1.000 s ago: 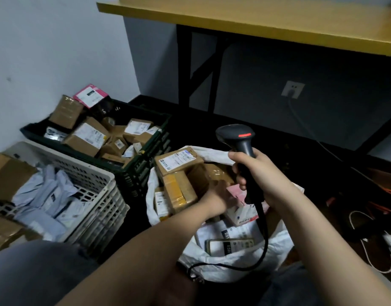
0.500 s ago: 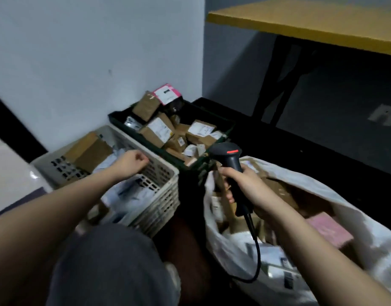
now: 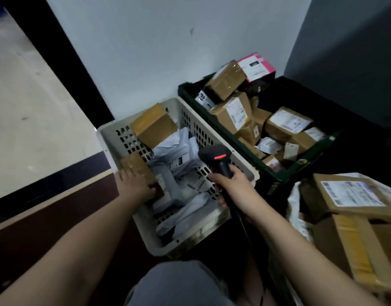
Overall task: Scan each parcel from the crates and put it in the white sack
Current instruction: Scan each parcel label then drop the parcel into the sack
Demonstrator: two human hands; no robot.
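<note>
Since half a second ago the left hand (image 3: 135, 186) has dropped into the white crate (image 3: 115, 133), fingers seemingly curled on a brown box (image 3: 138, 167); right hand (image 3: 234, 184) grips the scanner (image 3: 216, 156); a shallow hold could spill it short of the white sack (image 3: 292, 204).

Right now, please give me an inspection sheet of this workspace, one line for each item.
Surface: dark floor, pale floor beyond the doorway.
Job's things: white crate with grey mailers and brown boxes; dark crate with cardboard parcels; white sack with boxes inside.
Clutter: nothing seen.
Hands: left hand grips a brown box in the white crate; right hand holds the scanner, red light on.
Cables: scanner cable runs down from the handle.
Surroundings: white wall, dark door frame.
</note>
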